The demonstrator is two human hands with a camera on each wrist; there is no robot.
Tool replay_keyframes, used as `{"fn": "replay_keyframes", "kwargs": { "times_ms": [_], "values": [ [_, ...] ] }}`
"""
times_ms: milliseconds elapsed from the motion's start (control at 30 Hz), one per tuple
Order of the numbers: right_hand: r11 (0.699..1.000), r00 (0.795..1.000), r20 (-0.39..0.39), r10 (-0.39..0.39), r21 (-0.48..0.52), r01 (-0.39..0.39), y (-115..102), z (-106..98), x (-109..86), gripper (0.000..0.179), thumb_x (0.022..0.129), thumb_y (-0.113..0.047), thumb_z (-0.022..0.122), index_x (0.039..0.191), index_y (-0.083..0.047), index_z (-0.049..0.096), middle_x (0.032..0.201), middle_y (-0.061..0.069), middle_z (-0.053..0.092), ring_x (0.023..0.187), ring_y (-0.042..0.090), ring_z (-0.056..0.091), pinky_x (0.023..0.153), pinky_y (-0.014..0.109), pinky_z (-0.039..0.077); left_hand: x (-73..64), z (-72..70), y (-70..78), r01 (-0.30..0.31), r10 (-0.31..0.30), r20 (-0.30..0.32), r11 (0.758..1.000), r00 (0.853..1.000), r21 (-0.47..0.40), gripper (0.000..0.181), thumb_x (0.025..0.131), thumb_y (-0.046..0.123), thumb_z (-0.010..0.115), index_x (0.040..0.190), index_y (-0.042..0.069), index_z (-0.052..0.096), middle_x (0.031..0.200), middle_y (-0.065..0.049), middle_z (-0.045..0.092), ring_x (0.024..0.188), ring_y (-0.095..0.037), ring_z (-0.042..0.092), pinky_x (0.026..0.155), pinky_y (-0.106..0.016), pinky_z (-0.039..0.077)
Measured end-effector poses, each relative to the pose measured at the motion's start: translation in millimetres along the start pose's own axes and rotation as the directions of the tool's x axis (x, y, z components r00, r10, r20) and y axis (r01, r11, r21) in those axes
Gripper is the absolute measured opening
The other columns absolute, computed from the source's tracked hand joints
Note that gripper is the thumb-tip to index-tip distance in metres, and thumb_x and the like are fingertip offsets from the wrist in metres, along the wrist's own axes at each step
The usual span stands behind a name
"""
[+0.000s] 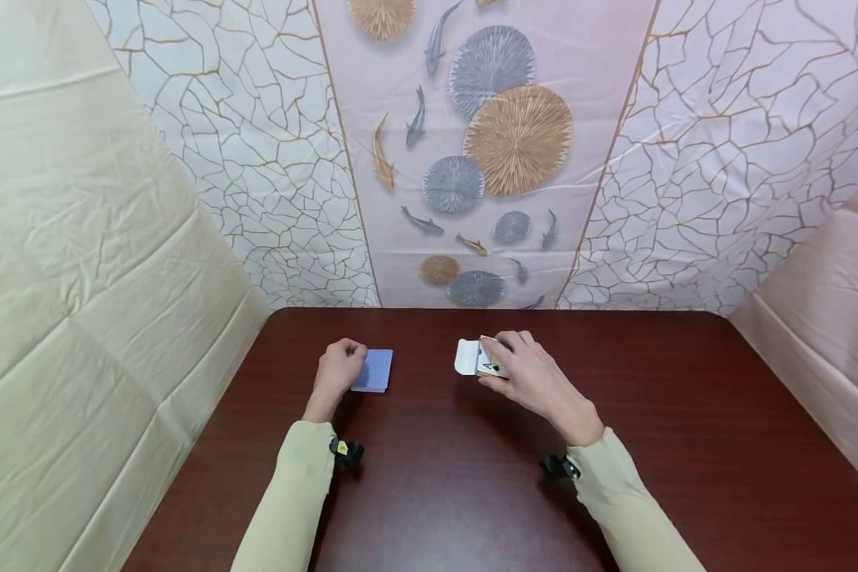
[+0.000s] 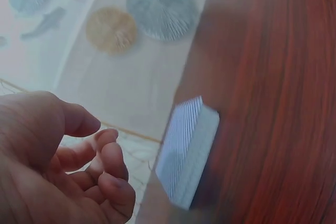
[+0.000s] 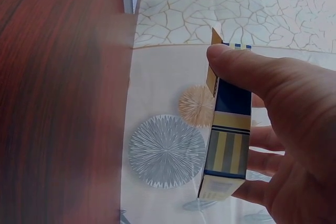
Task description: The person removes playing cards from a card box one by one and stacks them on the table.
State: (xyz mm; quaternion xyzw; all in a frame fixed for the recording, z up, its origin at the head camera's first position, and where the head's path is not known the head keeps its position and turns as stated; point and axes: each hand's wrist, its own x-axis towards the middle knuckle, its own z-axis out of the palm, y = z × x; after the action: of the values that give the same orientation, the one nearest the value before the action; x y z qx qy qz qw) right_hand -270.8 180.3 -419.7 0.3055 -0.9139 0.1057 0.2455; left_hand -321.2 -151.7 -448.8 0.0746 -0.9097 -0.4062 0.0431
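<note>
A squared stack of blue-backed playing cards (image 1: 376, 370) lies on the table at the left. My left hand (image 1: 339, 367) hovers at its left edge; in the left wrist view the thumb and fingers curl loosely, with a gap between them and the stack (image 2: 185, 153). To the right, my right hand (image 1: 532, 375) grips a playing-card box (image 3: 231, 129) between thumb and fingers. Its white flap (image 1: 466, 357) sticks out open toward the left, and an ace face (image 1: 488, 365) shows beside it. Blue and gold stripes run along the box's side in the right wrist view.
The dark red-brown table (image 1: 429, 485) ends at a patterned cloth backdrop (image 1: 472, 230) just behind the cards. Cream cloth (image 1: 114, 334) hangs along the left side, another drape (image 1: 829, 318) along the right. A small black camera (image 1: 346, 453) sits on each wrist.
</note>
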Motion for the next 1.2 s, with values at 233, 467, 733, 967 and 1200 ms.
{"fn": "replay_keyframes", "kwargs": {
  "times_ms": [233, 467, 733, 967, 1200],
  "values": [
    [1.0, 1.0, -0.009, -0.013, -0.01, 0.013, -0.2, -0.1, -0.1, 0.059, 0.078, -0.033, 0.083, 0.127, -0.008, 0.062, 0.114, 0.016, 0.062, 0.099, 0.034, 0.056, 0.079, 0.046, 0.049, -12.5, 9.9, 16.1, -0.023, 0.025, 0.043, 0.998, 0.999, -0.055, 0.025, 0.095, 0.032, 0.055, 0.099, 0.011, 0.069, 0.083, -0.003, 0.067, 0.077, -0.019, 0.059, 0.064, -0.028, 0.042],
    [1.0, 1.0, -0.006, -0.012, -0.007, 0.012, -1.6, -1.1, 0.7, 0.059, 0.077, -0.032, 0.083, 0.127, -0.009, 0.062, 0.114, 0.015, 0.062, 0.098, 0.034, 0.056, 0.078, 0.046, 0.05, -28.0, 15.0, 38.8, -0.073, 0.103, 0.166, 0.982, 0.981, -0.177, 0.026, 0.098, 0.032, 0.056, 0.104, 0.009, 0.067, 0.084, -0.008, 0.068, 0.069, -0.02, 0.063, 0.057, -0.027, 0.046],
    [1.0, 1.0, 0.009, -0.002, -0.006, 0.002, -1.7, -1.9, 0.9, 0.059, 0.078, -0.033, 0.083, 0.128, -0.009, 0.062, 0.115, 0.015, 0.062, 0.099, 0.034, 0.056, 0.079, 0.046, 0.05, -45.6, 19.0, 72.0, -0.127, 0.215, 0.256, 0.939, 0.942, -0.319, 0.02, 0.099, 0.026, 0.057, 0.107, 0.009, 0.063, 0.082, -0.009, 0.066, 0.066, -0.017, 0.063, 0.055, -0.027, 0.049],
    [1.0, 1.0, 0.005, 0.001, -0.001, -0.001, -2.0, -2.3, -0.2, 0.06, 0.077, -0.032, 0.084, 0.128, -0.009, 0.062, 0.115, 0.015, 0.062, 0.099, 0.034, 0.056, 0.079, 0.046, 0.05, -52.7, 30.7, 92.8, -0.17, 0.285, 0.253, 0.903, 0.924, -0.395, 0.019, 0.099, 0.021, 0.058, 0.109, 0.006, 0.064, 0.085, -0.014, 0.068, 0.068, -0.017, 0.065, 0.064, -0.027, 0.052],
    [1.0, 1.0, 0.01, 0.007, -0.004, -0.007, -2.1, -3.4, 1.8, 0.06, 0.077, -0.032, 0.084, 0.128, -0.008, 0.062, 0.116, 0.015, 0.062, 0.1, 0.034, 0.055, 0.081, 0.046, 0.049, -56.8, 42.0, 105.8, -0.145, 0.292, 0.282, 0.883, 0.914, -0.446, 0.019, 0.099, 0.024, 0.058, 0.11, 0.009, 0.063, 0.084, -0.01, 0.066, 0.068, -0.017, 0.064, 0.055, -0.025, 0.047]
  ]
}}
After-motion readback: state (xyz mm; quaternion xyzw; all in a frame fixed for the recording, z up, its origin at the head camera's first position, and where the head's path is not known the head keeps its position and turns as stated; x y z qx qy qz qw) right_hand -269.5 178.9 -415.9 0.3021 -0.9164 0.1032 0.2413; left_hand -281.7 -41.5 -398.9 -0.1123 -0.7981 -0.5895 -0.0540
